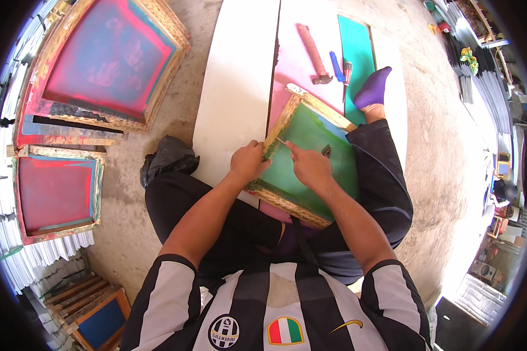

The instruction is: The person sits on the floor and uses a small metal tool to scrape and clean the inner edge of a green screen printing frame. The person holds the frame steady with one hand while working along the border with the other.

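— Green-meshed wooden screen frame (310, 158): where?
— On the seated person's lap, above a concrete floor (175, 117) with white boards (237, 82).
— Hands?
— Left hand (249, 162) grips the frame's left rail; right hand (310, 167) pinches a thin tool at the mesh.
— Count?
— Two red screens (108, 58) left, one hammer (313, 52), two screwdrivers (341, 69).

You're working in bright daylight; glare washes out the white board (238, 88) and the far-right floor, while fisheye bending and dark vignetting crowd the edges.
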The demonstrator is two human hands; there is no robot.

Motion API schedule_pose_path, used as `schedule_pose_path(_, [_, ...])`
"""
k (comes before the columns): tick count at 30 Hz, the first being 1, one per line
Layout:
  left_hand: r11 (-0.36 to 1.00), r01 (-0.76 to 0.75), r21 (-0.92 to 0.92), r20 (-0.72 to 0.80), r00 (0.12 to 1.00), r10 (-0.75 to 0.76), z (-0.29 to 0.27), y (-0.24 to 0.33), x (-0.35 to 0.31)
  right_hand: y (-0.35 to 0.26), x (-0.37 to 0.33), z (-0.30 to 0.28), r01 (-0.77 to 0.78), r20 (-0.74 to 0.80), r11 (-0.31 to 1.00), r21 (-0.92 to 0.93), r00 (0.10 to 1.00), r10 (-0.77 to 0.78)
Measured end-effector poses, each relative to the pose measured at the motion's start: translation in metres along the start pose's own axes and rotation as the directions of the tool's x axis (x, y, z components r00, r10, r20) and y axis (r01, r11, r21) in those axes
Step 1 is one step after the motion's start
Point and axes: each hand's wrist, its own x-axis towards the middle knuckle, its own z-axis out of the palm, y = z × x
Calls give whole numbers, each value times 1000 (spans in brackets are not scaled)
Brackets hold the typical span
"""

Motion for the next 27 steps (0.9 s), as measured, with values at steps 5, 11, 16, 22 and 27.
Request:
schedule_pose_path(5, [1000,7,11,29,1000,-7,-3,3,1,-1,-1,0,-15,-3,1000,9,1000,15])
schedule_pose_path(11, [999,-7,40,21,1000,6,0,3,2,-26,2,-4,-69,32,991,-114,997,73])
schedule_pose_path(16, [998,0,57,32,1000,-1,3,5,9,22,24,31,29,-29,969,246,999,-22])
schedule_pose_path(22, [999,11,39,-44,999,-9,5,-5,2,0,5,9,-9,49,982,191,999,-1])
schedule_pose_path(27, [998,-45,33,-48,998,47,4,3,5,52,28,79,318,-321,799,510,932,-166])
